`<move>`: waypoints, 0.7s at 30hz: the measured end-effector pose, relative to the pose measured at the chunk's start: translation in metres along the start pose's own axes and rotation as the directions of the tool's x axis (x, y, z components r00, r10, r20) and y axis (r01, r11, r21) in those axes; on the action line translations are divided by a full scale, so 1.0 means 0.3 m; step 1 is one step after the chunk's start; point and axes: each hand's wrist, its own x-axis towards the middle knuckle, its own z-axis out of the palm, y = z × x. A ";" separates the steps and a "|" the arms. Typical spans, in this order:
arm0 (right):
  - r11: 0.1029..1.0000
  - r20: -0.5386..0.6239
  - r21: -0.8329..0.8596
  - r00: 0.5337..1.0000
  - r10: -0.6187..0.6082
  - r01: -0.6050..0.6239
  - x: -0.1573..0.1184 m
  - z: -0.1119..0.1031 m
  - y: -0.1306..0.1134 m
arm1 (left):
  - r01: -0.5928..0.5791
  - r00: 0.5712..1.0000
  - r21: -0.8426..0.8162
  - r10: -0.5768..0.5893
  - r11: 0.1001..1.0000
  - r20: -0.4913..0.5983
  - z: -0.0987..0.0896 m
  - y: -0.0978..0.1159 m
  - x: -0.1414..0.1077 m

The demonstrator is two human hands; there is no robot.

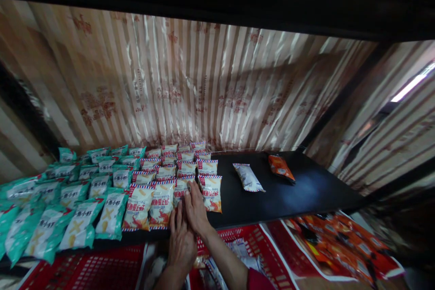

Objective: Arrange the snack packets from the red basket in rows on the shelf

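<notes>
My right hand [197, 209] lies with outstretched fingers against a small cream and red snack bag [184, 186] in the front row. Beside it, and partly overlapped by it, my left hand [182, 235] touches the lower part of this bag with its fingers extended. The hands cover much of the bag. Similar bags with red and blue striped edges stand around it in rows, including a snack bag [211, 192] just right of my fingers and another snack bag [162, 204] to the left. The printing on them appears upside down.
Teal snack bags [81, 222] fill the left of the black shelf [251, 210]. A silver-backed bag [249, 177] and an orange bag [281, 167] lie to the right. Below are red baskets [102, 265] and a pile of orange bags [343, 244]. Striped sheeting [190, 81] hangs behind.
</notes>
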 end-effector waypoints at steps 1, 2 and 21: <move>1.000 -0.008 -0.003 1.000 -0.017 0.017 0.008 0.004 -0.006 | 0.000 1.000 -0.009 0.000 1.000 0.004 0.003 0.001 -0.001; 0.999 -0.018 -0.011 0.999 -0.034 0.033 0.018 0.008 -0.013 | -0.004 1.000 -0.019 0.004 1.000 0.011 0.006 0.002 -0.003; 0.903 0.025 -0.425 0.998 -0.059 0.064 0.179 0.030 -0.132 | 0.058 0.998 -0.034 -0.057 0.998 0.028 0.041 0.006 -0.028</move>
